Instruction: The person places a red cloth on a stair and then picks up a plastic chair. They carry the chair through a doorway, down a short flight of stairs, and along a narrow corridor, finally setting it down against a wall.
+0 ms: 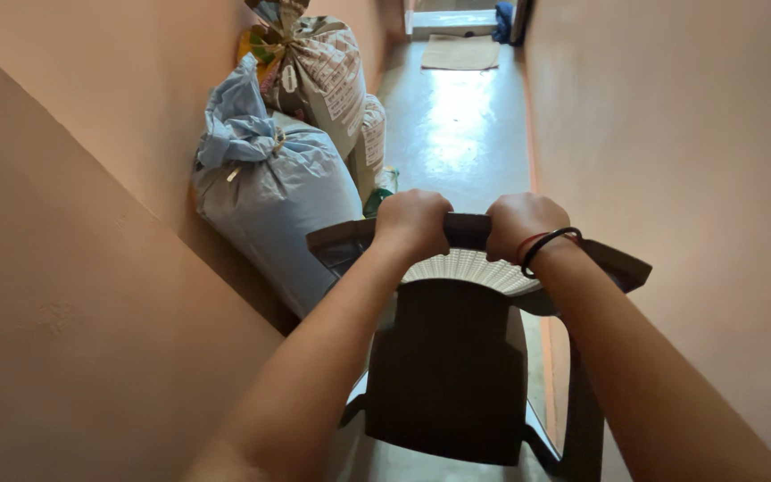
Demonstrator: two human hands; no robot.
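Holding the brown chair (448, 357) by its top edge, your left hand (412, 223) and right hand (521, 225) each keep a tight grip. Tied sacks (269, 192) sit left of your grip; the hallway floor (461, 125) lies ahead.

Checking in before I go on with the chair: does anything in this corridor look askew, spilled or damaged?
Nothing looks spilled or broken. The dark plastic chair is gripped at its top edge by the left hand and right hand, and appears tipped rather than standing level. Tied sacks lean against the left wall, narrowing the passage beside the chair.
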